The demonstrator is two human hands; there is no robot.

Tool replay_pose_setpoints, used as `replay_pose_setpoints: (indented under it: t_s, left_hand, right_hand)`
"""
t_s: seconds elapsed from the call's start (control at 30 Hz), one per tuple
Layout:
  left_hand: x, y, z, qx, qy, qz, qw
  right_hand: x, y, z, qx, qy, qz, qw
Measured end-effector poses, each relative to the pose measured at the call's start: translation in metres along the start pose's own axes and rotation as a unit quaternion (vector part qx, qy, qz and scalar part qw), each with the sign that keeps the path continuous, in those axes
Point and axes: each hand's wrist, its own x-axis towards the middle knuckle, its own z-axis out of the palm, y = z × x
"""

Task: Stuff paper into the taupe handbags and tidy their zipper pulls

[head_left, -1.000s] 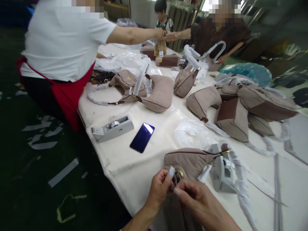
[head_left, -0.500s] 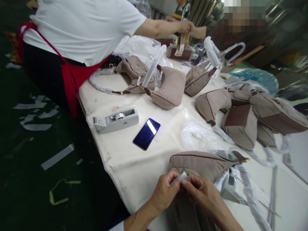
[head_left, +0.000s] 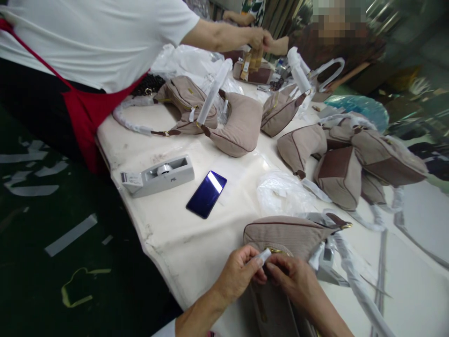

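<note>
Shoulder bag (head_left: 287, 231) by the table's (head_left: 168, 234) near edge: left hand (head_left: 238, 274) pinches a white strip (head_left: 265, 255), right hand (head_left: 296, 278) curls nearly closed, hold unclear; steady pinching likely keeps it smooth.

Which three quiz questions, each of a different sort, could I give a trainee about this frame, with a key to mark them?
1. Short answer: What does the person's left hand pinch, close to the handbag in front of the person?
2. True or false: The phone lies on the table, apart from the grey tape dispenser near it.
3. Fill in the missing word: The co-worker in the white shirt wears a ____ apron.

Key:
1. A small white piece; what it is made of cannot be told.
2. True.
3. Red.
</note>
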Motion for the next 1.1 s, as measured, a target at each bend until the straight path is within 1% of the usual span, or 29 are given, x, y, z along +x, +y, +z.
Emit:
replay_pose_setpoints:
  t_s: [0.1, 0.2, 0.3, 0.37, 0.47, 0.5, 0.57, 0.63, 0.67, 0.7, 0.77, 0.8, 0.83, 0.87, 0.93, 0.97, 1.03, 1.1]
  left_hand:
    - [-0.002, 0.000, 0.008, -0.091, 0.020, -0.066, 0.993]
    - [-0.005, 0.001, 0.012, -0.187, 0.037, -0.137, 0.972]
    - [-0.009, 0.001, 0.015, -0.245, 0.039, -0.181, 0.952]
    - [-0.012, 0.001, 0.017, -0.253, 0.043, -0.185, 0.949]
    - [-0.015, 0.003, 0.022, -0.214, 0.057, -0.137, 0.966]
    - [-0.015, 0.004, 0.023, -0.189, 0.063, -0.113, 0.973]
    - [-0.017, 0.005, 0.024, -0.123, 0.077, -0.075, 0.987]
    - [-0.018, 0.005, 0.024, -0.038, 0.086, -0.047, 0.995]
    - [-0.018, 0.005, 0.024, 0.009, 0.089, -0.033, 0.995]
    - [-0.019, 0.005, 0.023, 0.054, 0.091, -0.019, 0.994]
    - [-0.020, 0.004, 0.023, 0.133, 0.096, 0.007, 0.986]
    - [-0.020, 0.004, 0.023, 0.163, 0.101, 0.015, 0.981]
    - [-0.020, 0.004, 0.023, 0.188, 0.104, 0.020, 0.976]
    - [-0.021, 0.005, 0.023, 0.209, 0.105, 0.023, 0.972]
    - [-0.021, 0.007, 0.023, 0.246, 0.108, 0.029, 0.963]
    - [-0.021, 0.009, 0.023, 0.263, 0.109, 0.033, 0.958]
    - [-0.020, 0.012, 0.022, 0.289, 0.111, 0.041, 0.950]
    - [-0.019, 0.014, 0.021, 0.287, 0.114, 0.044, 0.950]
  right_hand:
    - [-0.004, 0.003, 0.005, -0.014, 0.034, 0.007, 0.999]
    - [-0.006, 0.003, 0.013, -0.010, 0.072, 0.011, 0.997]
    - [-0.004, 0.006, 0.023, 0.002, 0.107, 0.027, 0.994]
    - [-0.001, 0.008, 0.029, 0.006, 0.131, 0.035, 0.991]
    - [0.001, 0.007, 0.031, 0.028, 0.145, 0.034, 0.988]
    - [0.001, 0.006, 0.030, 0.037, 0.136, 0.033, 0.989]
    - [-0.003, 0.004, 0.023, 0.043, 0.094, 0.035, 0.994]
    - [-0.007, 0.002, 0.010, 0.027, 0.051, 0.045, 0.997]
    - [-0.008, 0.000, 0.001, 0.010, 0.050, 0.043, 0.998]
    - [-0.007, -0.002, -0.008, -0.010, 0.061, 0.029, 0.998]
    - [-0.001, -0.007, -0.025, -0.052, 0.083, -0.034, 0.995]
    - [0.003, -0.011, -0.032, -0.073, 0.072, -0.074, 0.992]
    - [0.009, -0.015, -0.039, -0.094, 0.041, -0.110, 0.989]
    - [0.015, -0.020, -0.043, -0.115, -0.003, -0.136, 0.984]
    - [0.027, -0.031, -0.048, -0.157, -0.086, -0.160, 0.971]
    - [0.032, -0.036, -0.049, -0.173, -0.116, -0.163, 0.964]
    - [0.039, -0.046, -0.047, -0.196, -0.151, -0.172, 0.954]
    - [0.041, -0.052, -0.043, -0.217, -0.155, -0.189, 0.945]
